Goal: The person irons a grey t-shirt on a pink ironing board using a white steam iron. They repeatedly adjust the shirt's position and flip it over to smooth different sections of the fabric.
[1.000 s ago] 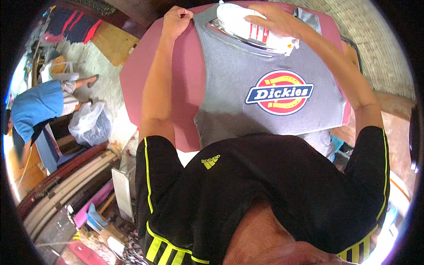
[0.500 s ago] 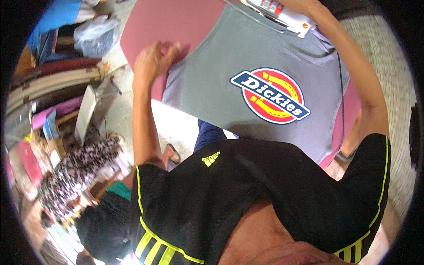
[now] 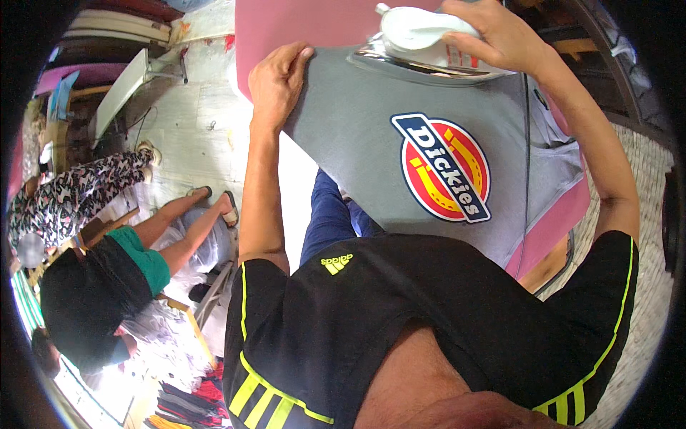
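A grey T-shirt (image 3: pixel 343 121) lies spread over a pink ironing board (image 3: pixel 321 21), with a red, yellow and dark-blue emblem (image 3: pixel 446 168) printed on it. My left hand (image 3: pixel 280 79) is at the shirt's far left corner, fingers closed on the fabric's edge. On the far side of the cloth, my right hand (image 3: pixel 493 36) grips a white clothes iron (image 3: pixel 421 27). Its shiny metal base rests on the shirt, or very close to it. A thin dark cord (image 3: pixel 527 157) runs across the shirt's right side toward me.
Two people are on the left, one in green shorts (image 3: pixel 143 254), one in patterned clothing (image 3: pixel 100 179). Folding boards (image 3: pixel 118 93) lean at the far left. Folded clothes (image 3: pixel 186 404) are piled at the lower left. A dark rack (image 3: pixel 607 57) stands at the far right.
The iron has come left and nearer over the shirt with my right hand. My left hand has moved from the bare board edge onto the shirt's corner. The shirt and emblem appear turned clockwise.
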Demonstrator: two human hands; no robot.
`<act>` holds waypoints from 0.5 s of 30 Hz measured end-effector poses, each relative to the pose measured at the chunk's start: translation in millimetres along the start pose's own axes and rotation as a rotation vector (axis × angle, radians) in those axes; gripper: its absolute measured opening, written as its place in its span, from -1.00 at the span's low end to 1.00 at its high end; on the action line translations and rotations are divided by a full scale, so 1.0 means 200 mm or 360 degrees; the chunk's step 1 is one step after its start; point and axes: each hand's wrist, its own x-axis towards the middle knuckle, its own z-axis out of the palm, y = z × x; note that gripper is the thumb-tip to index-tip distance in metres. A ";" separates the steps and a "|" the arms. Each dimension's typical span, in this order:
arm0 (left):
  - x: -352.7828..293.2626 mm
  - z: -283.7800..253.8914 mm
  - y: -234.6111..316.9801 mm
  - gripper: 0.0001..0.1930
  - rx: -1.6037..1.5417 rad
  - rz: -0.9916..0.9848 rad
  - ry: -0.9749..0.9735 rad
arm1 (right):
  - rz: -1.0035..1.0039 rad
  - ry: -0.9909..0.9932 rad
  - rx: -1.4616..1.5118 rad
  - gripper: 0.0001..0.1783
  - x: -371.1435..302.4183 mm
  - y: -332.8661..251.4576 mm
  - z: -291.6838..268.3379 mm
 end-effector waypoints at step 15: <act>-0.36 -0.27 -0.01 -0.53 -0.0401 -0.0612 -0.0006 | -0.0172 -0.0019 0.0004 -0.63 0.46 -0.25 0.19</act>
